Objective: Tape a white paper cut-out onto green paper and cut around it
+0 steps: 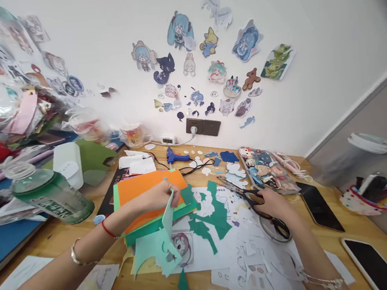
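My left hand [164,195] pinches the upper end of a cut pale green sheet [155,250], which hangs down over the papers. Under that hand lies a stack of coloured sheets, an orange sheet [132,186] on top. My right hand [273,204] is closed on the black handles of a pair of scissors [243,194], whose blades point to the far left. Dark green paper scraps [216,215] lie between my hands on a white sheet. Partly covered by the pale green sheet is a printed character drawing [182,249].
A blue glue gun [177,156] with its black cord lies behind the stack. A green bottle [56,197] stands at left. On the right are a sticker-covered case [266,170], two phones [321,206] and a polka-dot pen holder [359,200]. Paper cutouts cover the wall.
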`<action>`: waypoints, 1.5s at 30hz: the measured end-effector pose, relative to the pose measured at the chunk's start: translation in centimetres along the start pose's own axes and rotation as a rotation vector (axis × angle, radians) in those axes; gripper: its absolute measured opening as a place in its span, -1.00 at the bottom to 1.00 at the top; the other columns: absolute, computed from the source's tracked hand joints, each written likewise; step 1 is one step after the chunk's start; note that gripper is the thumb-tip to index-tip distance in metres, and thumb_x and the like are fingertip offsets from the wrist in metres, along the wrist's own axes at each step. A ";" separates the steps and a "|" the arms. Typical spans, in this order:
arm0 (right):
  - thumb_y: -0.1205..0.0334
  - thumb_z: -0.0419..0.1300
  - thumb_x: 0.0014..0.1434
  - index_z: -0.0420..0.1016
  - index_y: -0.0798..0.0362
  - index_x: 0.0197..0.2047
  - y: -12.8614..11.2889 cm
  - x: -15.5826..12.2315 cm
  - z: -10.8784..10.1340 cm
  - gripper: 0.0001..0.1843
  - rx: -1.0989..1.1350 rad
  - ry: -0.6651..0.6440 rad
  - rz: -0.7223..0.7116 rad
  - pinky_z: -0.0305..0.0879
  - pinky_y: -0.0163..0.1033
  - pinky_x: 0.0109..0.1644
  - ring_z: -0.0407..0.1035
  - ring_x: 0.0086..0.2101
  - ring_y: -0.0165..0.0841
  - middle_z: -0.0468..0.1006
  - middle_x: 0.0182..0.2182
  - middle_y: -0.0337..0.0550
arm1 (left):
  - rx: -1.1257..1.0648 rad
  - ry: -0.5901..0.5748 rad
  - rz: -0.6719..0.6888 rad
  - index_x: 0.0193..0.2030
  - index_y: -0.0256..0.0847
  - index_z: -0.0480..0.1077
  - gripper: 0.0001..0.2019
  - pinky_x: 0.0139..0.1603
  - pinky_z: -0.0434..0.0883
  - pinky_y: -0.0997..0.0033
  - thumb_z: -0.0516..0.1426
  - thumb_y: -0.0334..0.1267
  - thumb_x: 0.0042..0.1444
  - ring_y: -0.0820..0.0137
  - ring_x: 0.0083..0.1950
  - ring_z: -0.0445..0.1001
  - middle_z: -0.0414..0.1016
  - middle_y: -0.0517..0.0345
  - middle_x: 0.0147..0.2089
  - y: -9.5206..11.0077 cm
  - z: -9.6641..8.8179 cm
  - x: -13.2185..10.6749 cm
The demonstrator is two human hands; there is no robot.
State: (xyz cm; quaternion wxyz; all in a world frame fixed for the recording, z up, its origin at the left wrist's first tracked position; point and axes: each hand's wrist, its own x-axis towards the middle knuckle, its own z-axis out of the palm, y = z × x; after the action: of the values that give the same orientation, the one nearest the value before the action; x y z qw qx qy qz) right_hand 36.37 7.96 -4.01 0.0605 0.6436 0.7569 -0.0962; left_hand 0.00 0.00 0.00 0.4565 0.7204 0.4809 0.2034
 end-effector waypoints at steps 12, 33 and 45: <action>0.26 0.10 0.16 0.37 0.14 0.02 -11.1 -0.8 2.1 -0.65 0.184 0.117 -0.469 0.13 -0.22 0.13 0.24 0.03 -0.24 0.38 0.01 -0.01 | -0.566 0.206 -0.187 -0.06 -0.27 0.35 -0.77 -0.22 0.46 0.28 0.06 -0.19 0.22 0.37 -0.20 0.46 0.43 0.05 -0.10 -1.8 1.3 2.9; 0.18 0.10 0.24 0.41 0.16 -0.19 -14.7 1.9 3.1 -0.79 0.372 -0.040 -0.463 0.38 -0.18 -0.20 0.39 -0.30 -0.39 0.47 -0.28 -0.16 | -0.988 0.356 -0.235 0.01 -0.28 0.31 -0.72 -0.17 0.46 0.21 0.08 -0.20 0.21 0.32 -0.14 0.45 0.40 0.02 -0.04 -4.1 1.8 4.1; 0.16 0.09 0.25 0.39 0.15 -0.10 -15.3 3.4 3.2 -0.75 0.338 0.073 -0.412 0.37 -0.13 -0.15 0.40 -0.26 -0.37 0.47 -0.22 -0.13 | -0.845 0.457 -0.145 -0.02 -0.29 0.33 -0.74 -0.21 0.46 0.25 0.08 -0.20 0.21 0.34 -0.18 0.46 0.41 0.05 -0.08 -2.5 2.1 4.1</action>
State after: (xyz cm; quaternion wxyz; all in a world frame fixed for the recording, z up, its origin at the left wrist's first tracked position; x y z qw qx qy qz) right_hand 20.65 8.15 -6.83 -0.0962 0.4799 0.8468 -0.2081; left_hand 2.14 2.87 -3.78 0.6047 0.3733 0.4932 0.5017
